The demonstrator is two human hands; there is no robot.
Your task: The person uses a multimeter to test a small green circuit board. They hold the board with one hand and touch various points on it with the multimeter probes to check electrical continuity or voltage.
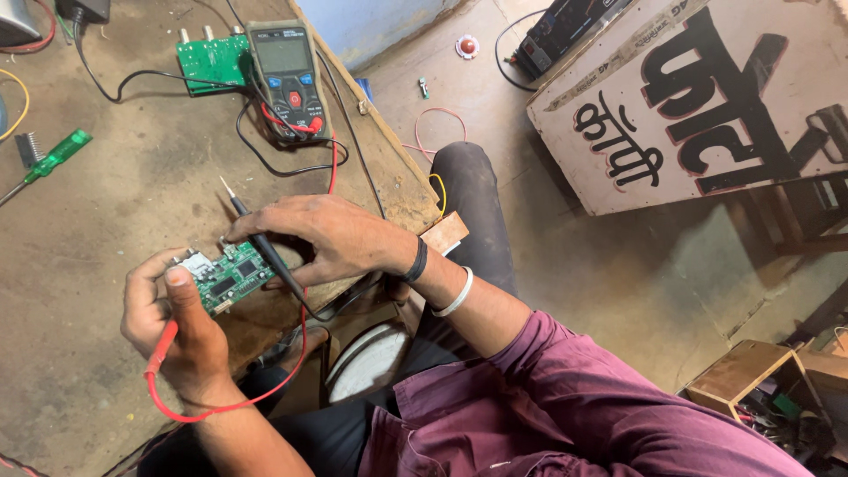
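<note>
My left hand (168, 327) holds a small green circuit board (230, 278) near the front of the workbench, with a red test probe (162, 349) tucked along the thumb and palm. My right hand (322, 238) rests over the board's right side and grips a black test probe (256, 234) whose metal tip points up and away from the board. Red and black leads run back to a dark multimeter (287, 79) lying at the far side of the bench.
A second green circuit board (210, 60) lies left of the multimeter. A green-handled screwdriver (53, 157) sits at the left of the worn wooden bench (115, 221). A lettered signboard (707, 97) leans at the right. Wooden boxes (751, 375) stand on the floor.
</note>
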